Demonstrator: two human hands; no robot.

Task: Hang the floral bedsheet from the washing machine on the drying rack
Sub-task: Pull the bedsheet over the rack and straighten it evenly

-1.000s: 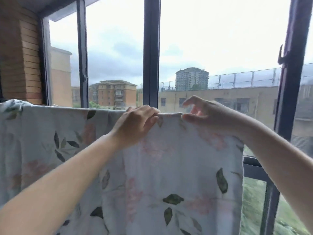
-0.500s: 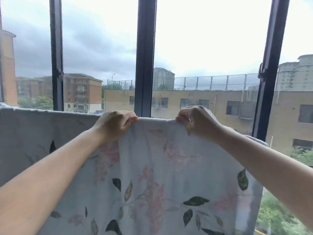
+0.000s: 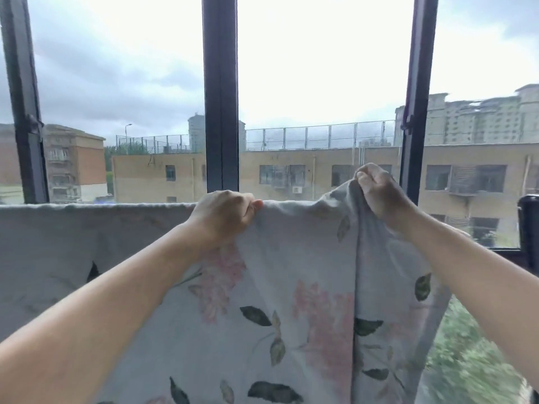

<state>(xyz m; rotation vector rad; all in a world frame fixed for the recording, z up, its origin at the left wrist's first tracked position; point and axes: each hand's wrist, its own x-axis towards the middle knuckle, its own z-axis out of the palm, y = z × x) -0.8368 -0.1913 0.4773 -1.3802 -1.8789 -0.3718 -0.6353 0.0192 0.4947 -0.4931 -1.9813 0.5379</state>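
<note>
The floral bedsheet [image 3: 291,287], pale with pink flowers and dark leaves, hangs in front of me, draped over a horizontal bar that the cloth hides. My left hand [image 3: 224,217] grips the sheet's top fold at the middle. My right hand [image 3: 379,193] holds a bunched handful of the sheet lifted above the fold line, and a vertical crease falls from it. To the left the top edge runs straight and level.
Dark window frame posts [image 3: 220,97] stand just behind the sheet, with another post [image 3: 418,97] at the right and a dark object [image 3: 529,228] at the far right edge. Buildings and trees lie beyond the glass.
My right hand has moved to the right and lifted a bunch of the sheet above the fold. My left hand keeps its grip on the top fold. The view shifted right.
</note>
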